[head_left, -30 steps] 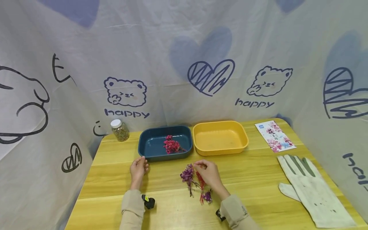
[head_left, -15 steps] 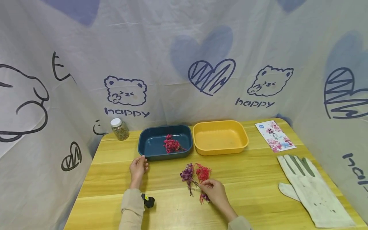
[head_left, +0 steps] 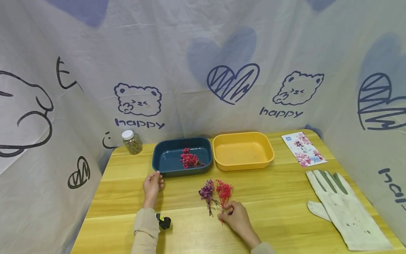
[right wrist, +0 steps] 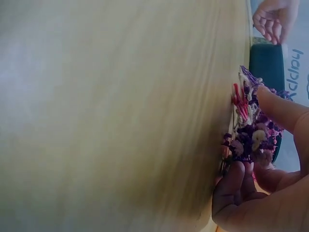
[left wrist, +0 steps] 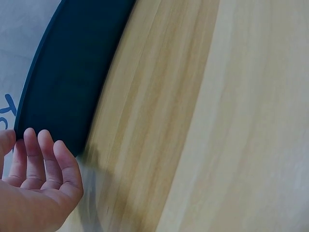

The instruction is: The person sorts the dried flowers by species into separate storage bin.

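In the head view, my left hand (head_left: 152, 186) pinches the near left corner of the dark blue tray (head_left: 165, 173) between thumb and fingers. A pink-red dried flower sprig (head_left: 190, 160) lies inside that tray. My right hand (head_left: 237, 217) is low over the table, its thumb and fingers around a purple dried flower cluster (right wrist: 256, 133) at the stems of a red dried flower sprig (head_left: 223, 191). Left of the red sprig, another purple dried flower sprig (head_left: 207, 191) lies on the wood. The right hand hides most of the gripped cluster in the head view.
A yellow tray (head_left: 242, 167) stands right against the blue one. The back left holds a white-lidded jar (head_left: 133, 143); the back right, a floral card (head_left: 303, 149). A white work glove (head_left: 349, 215) lies along the right side. A printed cloth (head_left: 184, 70) surrounds the table.
My right hand has moved down from the upper part of the flowers to the red sprig's stems and closed around the purple cluster there. The left hand stays at the blue tray's corner.
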`<state>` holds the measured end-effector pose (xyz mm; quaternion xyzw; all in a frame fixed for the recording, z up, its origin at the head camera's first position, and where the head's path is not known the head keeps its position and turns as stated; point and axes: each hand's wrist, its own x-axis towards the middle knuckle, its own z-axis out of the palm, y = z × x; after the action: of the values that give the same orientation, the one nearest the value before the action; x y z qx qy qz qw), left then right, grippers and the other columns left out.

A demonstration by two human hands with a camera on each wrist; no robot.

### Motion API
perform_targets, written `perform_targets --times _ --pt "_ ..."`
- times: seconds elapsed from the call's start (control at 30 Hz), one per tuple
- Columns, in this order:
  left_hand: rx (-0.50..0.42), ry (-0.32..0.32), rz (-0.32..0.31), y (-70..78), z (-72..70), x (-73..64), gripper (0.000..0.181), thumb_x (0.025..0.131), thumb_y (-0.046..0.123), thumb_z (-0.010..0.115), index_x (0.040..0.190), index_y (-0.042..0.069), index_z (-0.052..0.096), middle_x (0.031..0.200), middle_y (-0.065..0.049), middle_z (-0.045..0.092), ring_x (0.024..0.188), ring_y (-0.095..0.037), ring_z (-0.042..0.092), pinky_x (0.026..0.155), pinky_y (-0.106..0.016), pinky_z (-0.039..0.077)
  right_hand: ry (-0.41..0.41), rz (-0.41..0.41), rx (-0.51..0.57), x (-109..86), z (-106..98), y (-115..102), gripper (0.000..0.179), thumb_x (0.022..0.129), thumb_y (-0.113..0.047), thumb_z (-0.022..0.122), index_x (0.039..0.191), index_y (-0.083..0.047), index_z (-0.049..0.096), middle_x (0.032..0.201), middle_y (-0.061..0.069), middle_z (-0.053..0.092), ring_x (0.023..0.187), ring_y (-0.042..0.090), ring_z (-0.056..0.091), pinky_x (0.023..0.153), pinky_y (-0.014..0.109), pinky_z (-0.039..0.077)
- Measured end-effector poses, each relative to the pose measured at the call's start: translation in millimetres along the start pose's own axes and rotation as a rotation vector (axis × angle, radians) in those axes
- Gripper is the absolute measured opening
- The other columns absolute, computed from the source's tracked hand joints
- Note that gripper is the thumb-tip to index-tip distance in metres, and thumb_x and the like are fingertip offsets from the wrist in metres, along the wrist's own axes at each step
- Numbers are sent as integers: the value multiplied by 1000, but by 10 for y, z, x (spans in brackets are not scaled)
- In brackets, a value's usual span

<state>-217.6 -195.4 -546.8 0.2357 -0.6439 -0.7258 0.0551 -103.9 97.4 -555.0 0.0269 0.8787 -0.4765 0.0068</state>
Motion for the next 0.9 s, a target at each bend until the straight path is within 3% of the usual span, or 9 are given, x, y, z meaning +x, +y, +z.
perform_targets --times 0.3,0.57,0.9 --pt "-5 9 -13 9 16 -7 35 98 26 53 120 0 47 79 6 59 63 -1 56 56 -16 49 1 -19 -57 -30 12 3 28 64 -15 86 82 -4 67 77 3 47 70 14 39 60 25 33" --pt "7 -5 -20 24 13 -22 42 98 29 52 126 -1 44 85 4 59 66 -2 56 58 -17 49 -6 -22 -97 -22 34 19 24 67 -17 83 82 -4 69 78 3 47 71 15 38 61 25 33" --pt "14 9 -24 26 19 -26 42 99 28 52 127 -2 44 84 4 60 66 -2 57 59 -17 50 -47 2 -183 -40 58 -28 42 60 -30 88 80 -8 59 78 3 42 76 20 37 63 28 33"
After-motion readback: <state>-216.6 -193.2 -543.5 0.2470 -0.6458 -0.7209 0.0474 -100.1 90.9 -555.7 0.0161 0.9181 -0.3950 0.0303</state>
